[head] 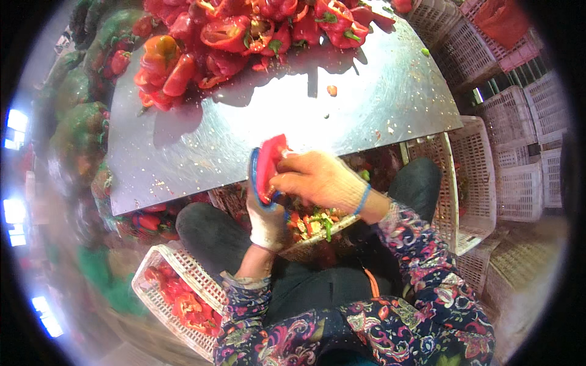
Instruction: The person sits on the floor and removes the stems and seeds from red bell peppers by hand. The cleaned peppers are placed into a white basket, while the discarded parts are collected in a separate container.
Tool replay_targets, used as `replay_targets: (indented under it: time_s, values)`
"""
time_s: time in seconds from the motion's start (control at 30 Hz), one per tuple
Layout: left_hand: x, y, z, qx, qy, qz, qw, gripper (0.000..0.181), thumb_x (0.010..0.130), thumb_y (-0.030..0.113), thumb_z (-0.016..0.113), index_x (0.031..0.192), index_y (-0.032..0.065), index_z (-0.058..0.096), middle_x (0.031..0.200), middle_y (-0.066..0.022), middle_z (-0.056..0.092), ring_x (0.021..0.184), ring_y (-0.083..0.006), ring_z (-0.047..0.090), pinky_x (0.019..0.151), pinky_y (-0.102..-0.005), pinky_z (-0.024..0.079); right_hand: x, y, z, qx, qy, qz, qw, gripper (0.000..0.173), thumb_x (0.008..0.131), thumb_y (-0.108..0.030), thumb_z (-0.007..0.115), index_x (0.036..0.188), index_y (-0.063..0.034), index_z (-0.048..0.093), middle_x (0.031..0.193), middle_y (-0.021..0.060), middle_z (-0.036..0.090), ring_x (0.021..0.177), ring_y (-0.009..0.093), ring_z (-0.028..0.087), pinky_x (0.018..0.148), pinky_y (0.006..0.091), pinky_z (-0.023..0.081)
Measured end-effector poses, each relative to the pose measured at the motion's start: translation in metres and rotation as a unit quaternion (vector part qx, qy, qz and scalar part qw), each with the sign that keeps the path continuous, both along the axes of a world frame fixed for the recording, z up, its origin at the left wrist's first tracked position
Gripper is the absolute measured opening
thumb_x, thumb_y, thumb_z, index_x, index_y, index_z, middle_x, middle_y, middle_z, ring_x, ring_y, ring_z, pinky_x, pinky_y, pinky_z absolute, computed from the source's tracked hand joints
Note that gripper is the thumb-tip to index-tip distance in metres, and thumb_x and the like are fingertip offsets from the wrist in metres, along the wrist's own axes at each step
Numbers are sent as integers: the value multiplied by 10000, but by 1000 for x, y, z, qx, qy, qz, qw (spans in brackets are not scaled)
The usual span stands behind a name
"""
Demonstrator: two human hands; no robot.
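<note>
Over the near edge of the steel tabletop (pixel 183 169), my left hand (pixel 267 226) grips a piece of red bell pepper (pixel 269 167), held upright. That hand wears a white work glove with blue-coated fingers. My right hand (pixel 320 176), in a pale knit glove with a blue band at the wrist, has its thumb and fingers on the pepper's right side. Whether a small tool is in the right fingers cannot be seen. Below both hands, between my knees, a container (pixel 341 226) holds pepper cores, seeds and green stems (pixel 316 223).
A heap of red peppers (pixel 229 36), many cut open, covers the table's far side. Net sacks of peppers (pixel 78 132) stand along the left. A white plastic crate (pixel 158 274) with red pepper pieces (pixel 192 311) sits at lower left. More crates (pixel 474 183) stand at right.
</note>
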State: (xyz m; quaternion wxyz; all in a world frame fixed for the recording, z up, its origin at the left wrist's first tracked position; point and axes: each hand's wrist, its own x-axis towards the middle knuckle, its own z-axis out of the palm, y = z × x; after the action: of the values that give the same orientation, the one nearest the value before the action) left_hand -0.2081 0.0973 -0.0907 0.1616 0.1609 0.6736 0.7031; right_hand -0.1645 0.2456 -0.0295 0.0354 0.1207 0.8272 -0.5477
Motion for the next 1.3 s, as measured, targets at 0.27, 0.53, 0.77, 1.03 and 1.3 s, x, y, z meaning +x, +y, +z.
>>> replay_targets:
  time_s: [0.27,0.53,0.77,1.03,1.3]
  values:
    - [-4,-30,12,-165,290,83,939,729,826,110,740,1449,-29,388,1362,-156,553,1207,-238,556,1029,-367,447,-3,-28,-15,248,272,124,921,169,830,-276,617,791,-116,581,686,121,618,624,306,649,512,429,496]
    - [-13,-305,34,-646,297,317,628,774,733,56,716,1440,8,403,1342,-202,491,1205,-357,499,1001,-424,433,2,41,-36,367,233,-22,900,246,871,-199,641,1099,-108,620,745,96,623,625,292,634,533,397,496]
    - [-115,-138,63,-515,411,128,742,633,845,170,693,1419,56,452,1345,-214,534,1229,-391,515,1054,-445,401,-21,73,-86,257,141,-194,936,306,890,-310,630,1111,-99,641,764,148,666,648,324,659,583,414,494]
    - [-290,27,21,-603,432,187,645,752,735,311,790,1353,52,449,1279,-215,513,1161,-398,507,1041,-452,394,-23,74,-80,218,154,-191,945,271,877,-325,630,1040,-113,666,712,133,662,642,322,659,573,413,492]
    - [-336,1,6,-659,330,186,649,882,648,535,817,1335,98,476,1308,-189,538,1204,-355,536,995,-451,444,-20,73,-78,233,168,-201,937,222,891,-324,624,972,-121,657,720,98,666,645,305,658,567,396,494]
